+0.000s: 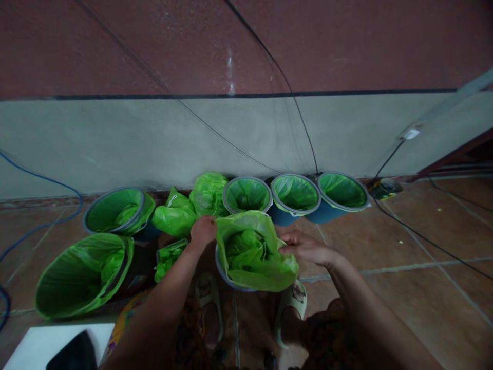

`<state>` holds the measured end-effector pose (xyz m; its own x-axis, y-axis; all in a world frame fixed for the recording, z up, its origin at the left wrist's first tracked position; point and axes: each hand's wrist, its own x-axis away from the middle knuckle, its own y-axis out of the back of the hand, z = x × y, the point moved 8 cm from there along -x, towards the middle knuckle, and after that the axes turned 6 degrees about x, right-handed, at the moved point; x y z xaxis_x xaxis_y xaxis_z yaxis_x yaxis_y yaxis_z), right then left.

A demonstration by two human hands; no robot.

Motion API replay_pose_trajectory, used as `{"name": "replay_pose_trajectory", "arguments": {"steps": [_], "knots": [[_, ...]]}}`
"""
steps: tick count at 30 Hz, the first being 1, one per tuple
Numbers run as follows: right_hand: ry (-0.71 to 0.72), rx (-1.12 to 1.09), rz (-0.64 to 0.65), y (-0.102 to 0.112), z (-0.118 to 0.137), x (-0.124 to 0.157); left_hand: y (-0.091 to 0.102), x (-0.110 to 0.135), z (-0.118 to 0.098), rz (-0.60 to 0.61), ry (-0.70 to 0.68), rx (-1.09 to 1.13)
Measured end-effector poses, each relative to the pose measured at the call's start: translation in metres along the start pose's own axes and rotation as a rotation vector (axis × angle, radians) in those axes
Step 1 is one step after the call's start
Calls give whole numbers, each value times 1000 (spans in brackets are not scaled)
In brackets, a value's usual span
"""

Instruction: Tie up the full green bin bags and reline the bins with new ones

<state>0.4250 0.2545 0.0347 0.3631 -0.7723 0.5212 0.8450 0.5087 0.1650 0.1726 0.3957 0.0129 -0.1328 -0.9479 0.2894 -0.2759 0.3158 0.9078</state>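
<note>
A green plastic bag (250,280) lines the bin (221,264) between my feet, its top edge pulled up and gathered above the rim. More crumpled green bags (246,246) lie inside it. My left hand (203,230) pinches the bag's edge on the left side. On the right side my right hand (306,246) grips the same edge between thumb and fingers. Much of the bin is hidden under the overhanging plastic.
Three lined bins (295,194) stand along the wall, with filled green bags (175,218) beside them. At left are two more lined bins (84,275) and a small container (171,254). Cables (435,244) cross the tiled floor; a white surface (34,349) holds a dark object.
</note>
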Motion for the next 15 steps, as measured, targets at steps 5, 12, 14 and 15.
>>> {"name": "replay_pose_trajectory", "arguments": {"steps": [5,12,14,15], "knots": [[67,-9,239,-35,13,8,16,-5,-24,-123,-95,292],[54,364,373,-71,-5,-2,-13,-12,-42,26,-230,504],[78,514,355,-72,-14,-7,-26,-10,-35,100,-174,393],[74,553,344,-71,-20,-9,-31,-9,-30,126,-145,333]]}}
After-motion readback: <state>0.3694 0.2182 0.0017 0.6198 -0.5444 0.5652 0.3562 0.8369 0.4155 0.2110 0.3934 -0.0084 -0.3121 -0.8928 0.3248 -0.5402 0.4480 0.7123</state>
